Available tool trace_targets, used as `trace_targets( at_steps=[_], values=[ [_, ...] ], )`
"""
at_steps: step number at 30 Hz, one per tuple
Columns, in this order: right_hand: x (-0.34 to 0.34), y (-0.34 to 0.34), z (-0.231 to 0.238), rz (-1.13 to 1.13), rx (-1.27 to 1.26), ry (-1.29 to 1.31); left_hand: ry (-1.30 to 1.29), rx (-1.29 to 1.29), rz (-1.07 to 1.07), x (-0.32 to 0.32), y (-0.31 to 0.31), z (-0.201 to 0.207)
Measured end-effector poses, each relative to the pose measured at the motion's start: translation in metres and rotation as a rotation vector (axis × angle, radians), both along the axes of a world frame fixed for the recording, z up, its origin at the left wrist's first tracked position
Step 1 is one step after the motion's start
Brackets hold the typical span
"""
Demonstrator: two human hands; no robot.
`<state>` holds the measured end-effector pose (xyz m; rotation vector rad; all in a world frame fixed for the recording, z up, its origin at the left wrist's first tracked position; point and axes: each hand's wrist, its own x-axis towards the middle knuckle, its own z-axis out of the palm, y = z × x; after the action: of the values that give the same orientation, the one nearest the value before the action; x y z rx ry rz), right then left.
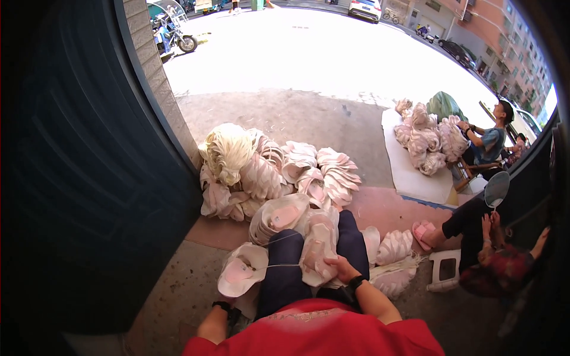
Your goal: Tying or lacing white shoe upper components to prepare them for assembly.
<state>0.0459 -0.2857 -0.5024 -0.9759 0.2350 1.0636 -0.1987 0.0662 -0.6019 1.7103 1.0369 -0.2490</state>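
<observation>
My right hand [340, 268] grips a stack of pale pink shoe-sole pieces [317, 249] resting on my lap, between my dark trouser legs. A thin white string [279, 265] runs from that stack leftward to a white and pink bundle [242, 270] by my left knee. My left hand [230, 307] is down beside my left thigh, mostly hidden below the bundle; I cannot tell what it holds. A black band sits on each wrist.
Large heaps of bundled pink and cream pieces [273, 172] lie ahead against a dark blue door [83, 178]. One person sits on the right with a round fan [496, 188] beside a white stool [442, 267]. Another person [490, 142] works at a second heap [427, 139].
</observation>
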Motion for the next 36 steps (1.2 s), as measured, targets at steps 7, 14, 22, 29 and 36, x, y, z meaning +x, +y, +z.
trace_targets(
  at_steps=[7,14,22,29,36],
  values=[
    [0.002,0.001,0.005,0.005,-0.015,0.002,-0.021,-0.057,0.021,-0.032,-0.003,-0.034],
    [0.005,-0.002,-0.001,-0.003,0.002,0.028,-0.021,-0.102,0.063,-0.062,-0.023,-0.047],
    [0.006,-0.001,-0.003,0.001,-0.011,0.041,-0.025,-0.136,0.107,-0.056,-0.011,-0.028],
    [0.003,-0.001,0.002,-0.025,0.014,0.012,-0.029,-0.159,0.141,-0.009,-0.009,0.011],
    [0.001,-0.012,0.003,-0.038,0.054,0.064,-0.055,-0.291,0.164,-0.033,0.063,0.097]
  ],
)
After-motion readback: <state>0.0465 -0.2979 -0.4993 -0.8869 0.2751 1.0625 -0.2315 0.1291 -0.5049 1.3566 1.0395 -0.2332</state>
